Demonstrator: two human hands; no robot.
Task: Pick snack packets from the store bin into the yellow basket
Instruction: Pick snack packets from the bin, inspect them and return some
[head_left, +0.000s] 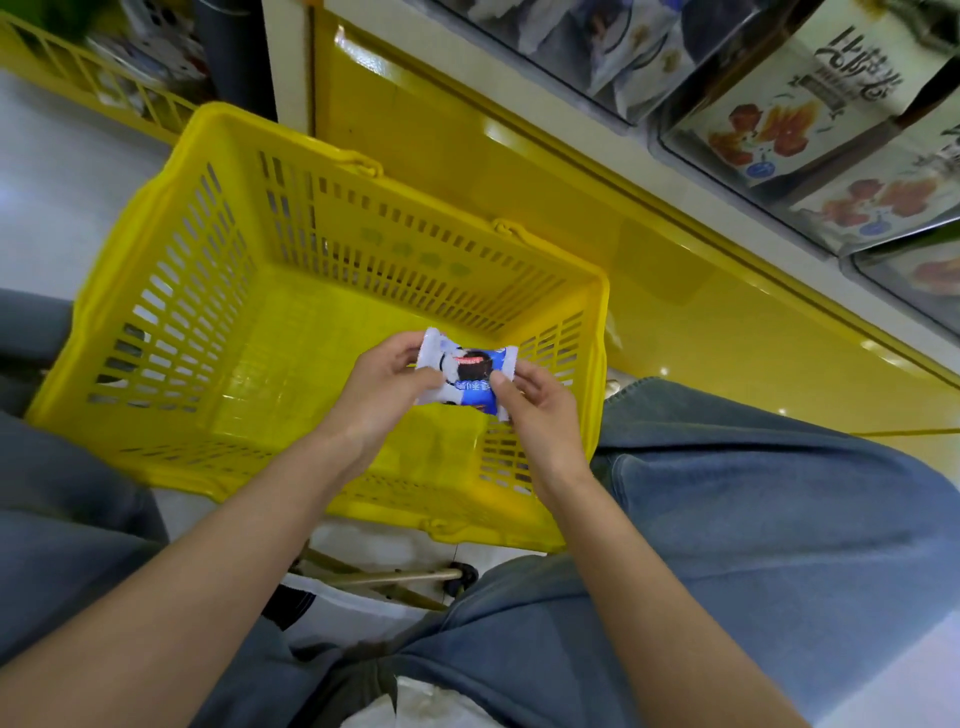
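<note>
**Store aisle: one packet over the basket, not released yet**

Pale floor tiles are running down the left. The yellow basket (171, 291) is sitting mid-frame against the glossy yellow shelf base (519, 197). Left hand (382, 387) is pinching the left end of a white-and-blue snack packet (467, 374), thumb on its face, fingers curled behind. Right hand (540, 415) is pinching the right end the same way. The packet is hanging over the basket's near-right part, inside the rim line, touching only the hands. I'm seeing no packets lying on the basket floor, so I'm judging this as the start: release pending, more picks left. Store bins (779, 119) are holding more packets upper right.
</note>
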